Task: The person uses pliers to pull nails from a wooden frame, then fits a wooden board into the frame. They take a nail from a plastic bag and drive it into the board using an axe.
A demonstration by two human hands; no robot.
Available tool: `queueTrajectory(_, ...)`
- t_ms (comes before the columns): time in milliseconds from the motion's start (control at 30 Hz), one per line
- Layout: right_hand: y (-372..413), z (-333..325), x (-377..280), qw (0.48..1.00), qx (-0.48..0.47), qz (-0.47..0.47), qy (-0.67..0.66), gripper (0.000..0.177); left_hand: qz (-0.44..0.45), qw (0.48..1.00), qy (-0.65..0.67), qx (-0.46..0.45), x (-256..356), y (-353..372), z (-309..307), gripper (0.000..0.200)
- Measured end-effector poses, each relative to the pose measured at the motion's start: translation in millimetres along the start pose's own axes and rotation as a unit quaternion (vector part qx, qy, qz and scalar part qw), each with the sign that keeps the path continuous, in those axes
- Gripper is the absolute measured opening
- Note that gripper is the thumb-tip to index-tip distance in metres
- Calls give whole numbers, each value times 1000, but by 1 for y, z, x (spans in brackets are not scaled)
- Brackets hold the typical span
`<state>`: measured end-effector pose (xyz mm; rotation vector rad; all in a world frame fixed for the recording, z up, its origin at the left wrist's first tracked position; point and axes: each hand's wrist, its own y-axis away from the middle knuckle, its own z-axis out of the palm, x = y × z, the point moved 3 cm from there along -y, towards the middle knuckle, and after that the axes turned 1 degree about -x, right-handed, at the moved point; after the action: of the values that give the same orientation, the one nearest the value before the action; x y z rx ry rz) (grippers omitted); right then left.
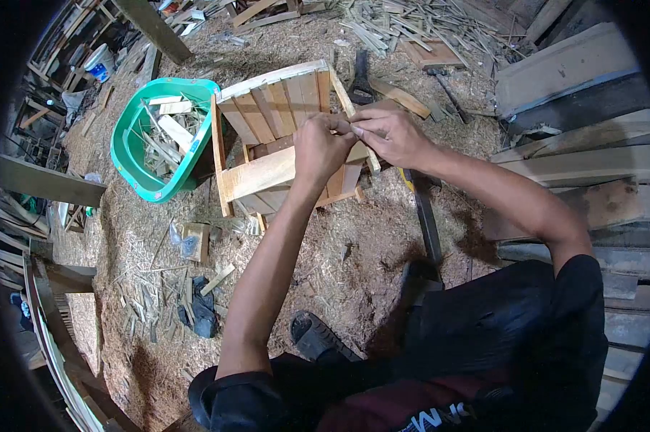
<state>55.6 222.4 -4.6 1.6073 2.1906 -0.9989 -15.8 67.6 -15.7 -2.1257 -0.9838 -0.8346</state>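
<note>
A slatted wooden piece of furniture (267, 108) stands on the shavings-covered floor, with a pale board (256, 175) across its near side. Above its right end my left hand (323, 147) and my right hand (390, 137) meet, fingertips pinched together. Whatever lies between the fingertips is too small to make out. My right hand is just over the narrow slanting strip (341, 90) at the right side. The left forearm crosses in front of the pale board's right end.
A green tub (121, 155) of wood scraps is left of the furniture. A handsaw (427, 219) lies to the right, a hammer (449, 93) beyond it. Stacked boards (584, 155) line the right side. Scraps, a small wood block (195, 243) and dark plastic (205, 309) lie on the floor.
</note>
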Motion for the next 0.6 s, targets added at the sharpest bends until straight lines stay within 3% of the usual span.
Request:
queueTrajectory(167,2,3,2,1000,-8,-17,-10,18,29,999,-33,5,0,3,-2,15)
queueTrajectory(267,8,3,5,997,43,-29,-62,18,53,998,-31,11,2,3,-1,16)
queueTrajectory(367,26,-3,25,975,177,101,-89,25,26,999,-21,-29,-2,1,0,15)
queueTrajectory(467,66,6,62,945,95,313,-6,31,7,999,-6,-49,1,1,0,15)
queueTrajectory(533,106,29,89,876,-109,470,1,32,47,999,6,-27,2,2,0,14)
queueTrajectory(600,138,44,97,857,-253,437,103,42,49,998,-2,-31,3,5,0,16)
